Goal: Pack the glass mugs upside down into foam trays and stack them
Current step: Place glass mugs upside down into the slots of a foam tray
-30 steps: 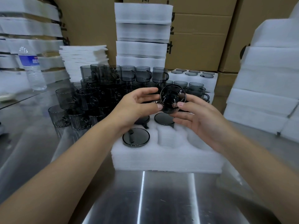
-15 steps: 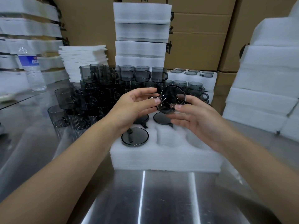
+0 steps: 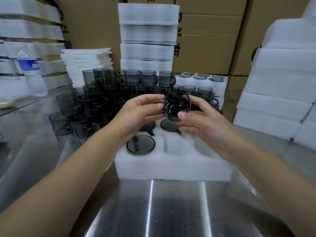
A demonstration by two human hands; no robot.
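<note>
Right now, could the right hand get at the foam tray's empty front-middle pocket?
Probably yes: the pocket lies open close by the right hand, though it and the left hand hold a mug.

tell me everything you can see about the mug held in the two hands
The mug is smoky grey see-through glass, round, with bright glints. It is tipped so one circular end faces the camera; its handle is not clear. The left hand pinches its left edge, and the right hand grips it, thumb below and fingers behind. It is held above the foam tray.
</note>
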